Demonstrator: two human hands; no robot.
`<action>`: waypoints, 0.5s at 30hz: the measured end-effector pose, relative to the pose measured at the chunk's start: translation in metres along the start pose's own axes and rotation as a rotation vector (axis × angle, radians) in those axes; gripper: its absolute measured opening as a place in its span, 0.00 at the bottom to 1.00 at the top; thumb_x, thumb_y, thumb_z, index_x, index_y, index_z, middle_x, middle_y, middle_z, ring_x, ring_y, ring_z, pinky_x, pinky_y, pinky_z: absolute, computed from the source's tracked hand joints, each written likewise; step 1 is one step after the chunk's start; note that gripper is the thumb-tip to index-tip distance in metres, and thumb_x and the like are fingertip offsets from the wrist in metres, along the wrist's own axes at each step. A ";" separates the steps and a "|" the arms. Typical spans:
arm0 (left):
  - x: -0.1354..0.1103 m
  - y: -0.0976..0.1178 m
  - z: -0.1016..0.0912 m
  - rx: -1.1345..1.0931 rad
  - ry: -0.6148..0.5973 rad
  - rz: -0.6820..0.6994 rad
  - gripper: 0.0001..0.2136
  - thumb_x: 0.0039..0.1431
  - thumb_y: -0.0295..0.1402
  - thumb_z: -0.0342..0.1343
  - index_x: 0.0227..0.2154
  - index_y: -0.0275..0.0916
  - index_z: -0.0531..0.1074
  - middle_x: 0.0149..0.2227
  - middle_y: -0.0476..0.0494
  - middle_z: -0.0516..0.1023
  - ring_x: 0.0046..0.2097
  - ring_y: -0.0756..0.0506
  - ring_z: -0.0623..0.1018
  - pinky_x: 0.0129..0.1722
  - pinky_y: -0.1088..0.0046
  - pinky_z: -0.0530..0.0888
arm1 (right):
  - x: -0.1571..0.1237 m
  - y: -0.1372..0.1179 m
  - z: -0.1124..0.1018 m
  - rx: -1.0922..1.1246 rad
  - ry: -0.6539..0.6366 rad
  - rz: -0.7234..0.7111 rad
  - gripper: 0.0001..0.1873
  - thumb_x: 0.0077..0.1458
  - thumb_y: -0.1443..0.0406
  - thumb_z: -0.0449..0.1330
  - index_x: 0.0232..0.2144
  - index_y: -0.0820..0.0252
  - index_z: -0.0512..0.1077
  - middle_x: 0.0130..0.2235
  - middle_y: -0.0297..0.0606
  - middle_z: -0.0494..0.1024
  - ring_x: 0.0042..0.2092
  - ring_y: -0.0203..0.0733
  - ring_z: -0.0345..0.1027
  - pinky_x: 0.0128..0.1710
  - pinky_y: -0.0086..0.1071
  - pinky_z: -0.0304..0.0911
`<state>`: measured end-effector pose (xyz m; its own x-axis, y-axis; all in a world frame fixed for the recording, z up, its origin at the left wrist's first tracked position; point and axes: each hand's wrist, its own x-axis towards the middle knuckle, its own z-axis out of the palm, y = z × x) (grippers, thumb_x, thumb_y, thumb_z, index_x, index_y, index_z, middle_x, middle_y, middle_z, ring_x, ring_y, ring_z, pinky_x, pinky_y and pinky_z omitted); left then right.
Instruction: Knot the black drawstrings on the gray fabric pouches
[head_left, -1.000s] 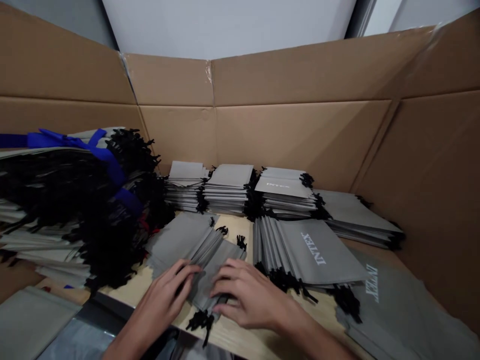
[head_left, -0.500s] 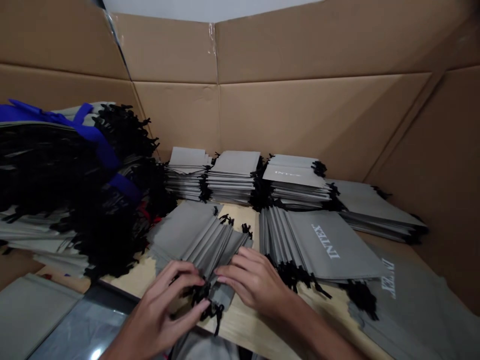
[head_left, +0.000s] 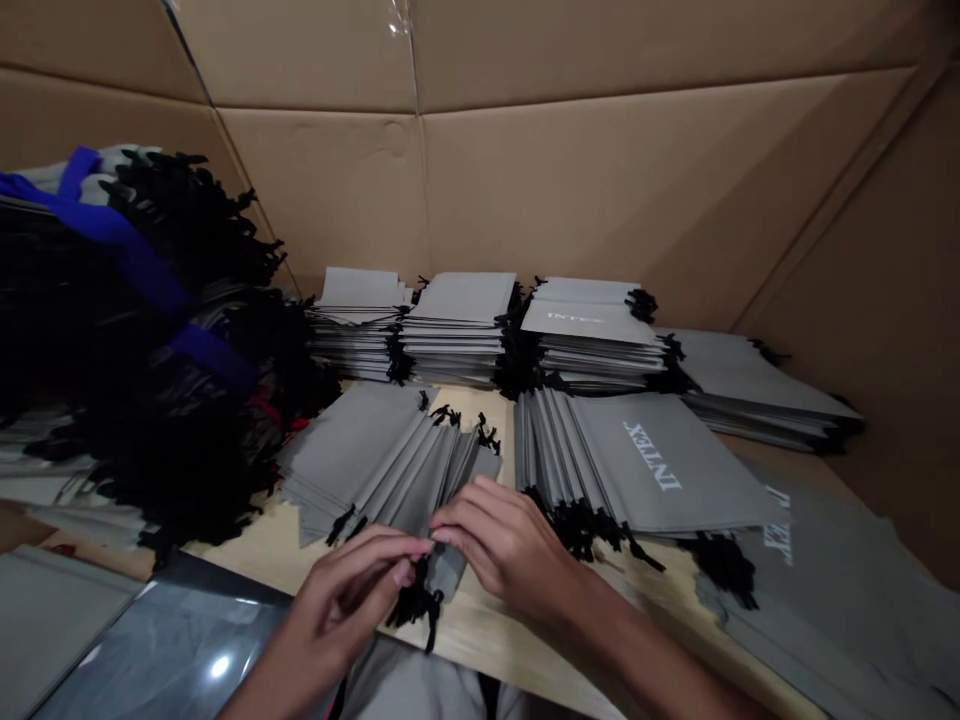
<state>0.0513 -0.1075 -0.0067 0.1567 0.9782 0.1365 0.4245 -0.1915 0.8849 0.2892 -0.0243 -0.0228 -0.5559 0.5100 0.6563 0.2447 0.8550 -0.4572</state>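
A fanned row of grey drawstring pouches (head_left: 397,470) with black cords lies in front of me on the wooden table. My right hand (head_left: 510,540) pinches the edge of a grey pouch (head_left: 448,570) at the row's near right end. My left hand (head_left: 352,590) is curled, its index fingertip meeting the right hand's fingertips. Whatever sits between its fingers is too small to make out. Black cord ends (head_left: 416,602) hang just below both hands. Beside my right hand rests another fanned stack of pouches (head_left: 675,470), its top one printed INTEX.
Several stacks of grey pouches (head_left: 461,300) line the cardboard wall (head_left: 637,190) at the back. On the left rises a tall heap of black-corded pouches (head_left: 172,420) with a blue strap (head_left: 142,265). Shiny clear plastic (head_left: 180,640) lies at the lower left, and loose grey pouches (head_left: 847,590) at the right.
My left hand's spread fingers have come together and moved in toward the right hand's fingertips. My right hand stays at the pouch edge. The view has tilted down slightly.
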 end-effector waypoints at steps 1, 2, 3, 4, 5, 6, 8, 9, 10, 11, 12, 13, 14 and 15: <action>0.000 -0.003 -0.001 0.029 -0.018 0.016 0.11 0.76 0.37 0.60 0.53 0.52 0.86 0.50 0.43 0.88 0.52 0.41 0.87 0.47 0.73 0.85 | 0.000 0.001 0.000 0.011 -0.003 0.007 0.09 0.80 0.64 0.56 0.47 0.58 0.77 0.40 0.39 0.82 0.40 0.44 0.70 0.40 0.36 0.63; 0.001 -0.005 -0.001 0.056 -0.027 0.044 0.11 0.75 0.35 0.60 0.53 0.52 0.85 0.50 0.44 0.88 0.52 0.41 0.87 0.48 0.73 0.84 | -0.001 0.002 0.000 0.023 -0.003 0.013 0.09 0.79 0.64 0.56 0.47 0.58 0.77 0.40 0.39 0.82 0.40 0.44 0.70 0.40 0.36 0.63; 0.001 -0.008 -0.001 0.082 -0.034 0.078 0.12 0.75 0.33 0.61 0.53 0.52 0.85 0.50 0.44 0.88 0.52 0.42 0.87 0.48 0.74 0.84 | -0.001 0.003 0.001 0.033 -0.003 0.020 0.09 0.79 0.64 0.57 0.46 0.58 0.77 0.40 0.39 0.82 0.40 0.44 0.70 0.40 0.36 0.63; 0.002 -0.010 -0.001 0.107 -0.036 0.122 0.12 0.74 0.31 0.61 0.53 0.53 0.85 0.50 0.44 0.88 0.52 0.43 0.87 0.48 0.75 0.84 | 0.000 0.003 0.001 0.041 0.001 0.022 0.09 0.79 0.64 0.57 0.46 0.58 0.77 0.40 0.39 0.82 0.40 0.43 0.70 0.40 0.35 0.64; 0.003 -0.013 -0.001 0.128 -0.032 0.174 0.13 0.73 0.29 0.62 0.53 0.53 0.85 0.49 0.45 0.88 0.50 0.44 0.87 0.48 0.76 0.83 | 0.000 0.003 0.001 0.046 0.006 0.023 0.10 0.80 0.64 0.56 0.45 0.58 0.77 0.40 0.39 0.82 0.40 0.43 0.71 0.40 0.35 0.64; 0.004 -0.014 0.000 0.145 -0.024 0.225 0.14 0.73 0.27 0.62 0.54 0.53 0.85 0.49 0.45 0.88 0.49 0.44 0.87 0.48 0.76 0.83 | 0.000 0.003 0.001 0.051 0.010 0.022 0.10 0.80 0.63 0.56 0.45 0.58 0.77 0.40 0.39 0.82 0.40 0.43 0.71 0.40 0.35 0.64; 0.005 -0.016 0.002 0.168 0.009 0.306 0.16 0.72 0.25 0.63 0.54 0.52 0.85 0.47 0.46 0.88 0.47 0.46 0.87 0.49 0.77 0.82 | 0.000 0.001 -0.001 0.065 0.023 0.025 0.09 0.79 0.64 0.57 0.47 0.59 0.77 0.41 0.40 0.83 0.41 0.43 0.72 0.40 0.35 0.66; 0.005 -0.017 0.003 0.177 0.027 0.329 0.16 0.71 0.24 0.63 0.53 0.52 0.85 0.47 0.47 0.88 0.47 0.46 0.87 0.49 0.77 0.82 | 0.000 -0.001 -0.003 0.078 0.032 0.030 0.08 0.78 0.65 0.58 0.47 0.59 0.77 0.42 0.40 0.83 0.42 0.43 0.73 0.41 0.35 0.67; 0.005 -0.017 0.004 0.181 0.047 0.347 0.16 0.71 0.23 0.63 0.53 0.52 0.85 0.47 0.47 0.88 0.47 0.46 0.87 0.49 0.77 0.82 | 0.000 -0.003 -0.005 0.096 0.036 0.036 0.06 0.76 0.66 0.60 0.48 0.59 0.77 0.42 0.40 0.83 0.42 0.43 0.74 0.42 0.35 0.67; 0.005 -0.016 0.005 0.185 0.064 0.354 0.16 0.70 0.23 0.64 0.52 0.51 0.85 0.47 0.47 0.88 0.47 0.46 0.87 0.49 0.77 0.82 | -0.001 -0.005 -0.007 0.115 0.035 0.040 0.05 0.74 0.67 0.61 0.48 0.58 0.77 0.42 0.40 0.83 0.42 0.43 0.74 0.42 0.35 0.68; 0.004 -0.016 0.007 0.186 0.081 0.359 0.15 0.70 0.23 0.64 0.51 0.51 0.85 0.47 0.47 0.88 0.47 0.46 0.88 0.49 0.77 0.82 | -0.002 -0.007 -0.008 0.132 0.031 0.038 0.05 0.71 0.68 0.62 0.47 0.58 0.78 0.42 0.40 0.82 0.42 0.43 0.74 0.41 0.34 0.68; 0.004 -0.016 0.008 0.187 0.096 0.356 0.14 0.69 0.23 0.65 0.50 0.50 0.85 0.46 0.47 0.88 0.47 0.46 0.88 0.49 0.76 0.83 | -0.002 -0.009 -0.010 0.144 0.024 0.031 0.05 0.69 0.69 0.63 0.46 0.57 0.78 0.41 0.39 0.82 0.41 0.42 0.74 0.39 0.34 0.68; 0.004 -0.016 0.008 0.186 0.110 0.348 0.14 0.69 0.23 0.65 0.49 0.49 0.84 0.46 0.47 0.88 0.47 0.45 0.88 0.48 0.76 0.83 | -0.003 -0.010 -0.011 0.151 0.015 0.023 0.06 0.67 0.70 0.64 0.44 0.56 0.78 0.41 0.38 0.82 0.40 0.42 0.74 0.38 0.34 0.68; 0.003 -0.016 0.009 0.183 0.129 0.337 0.13 0.68 0.23 0.65 0.48 0.49 0.84 0.45 0.47 0.88 0.47 0.45 0.88 0.48 0.75 0.83 | -0.004 -0.011 -0.011 0.151 0.007 0.013 0.07 0.65 0.70 0.65 0.44 0.55 0.78 0.41 0.38 0.83 0.39 0.41 0.74 0.37 0.34 0.67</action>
<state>0.0533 -0.1018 -0.0240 0.2059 0.8582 0.4702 0.5220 -0.5027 0.6891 0.2972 -0.0344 -0.0140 -0.5474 0.5223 0.6538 0.1293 0.8247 -0.5506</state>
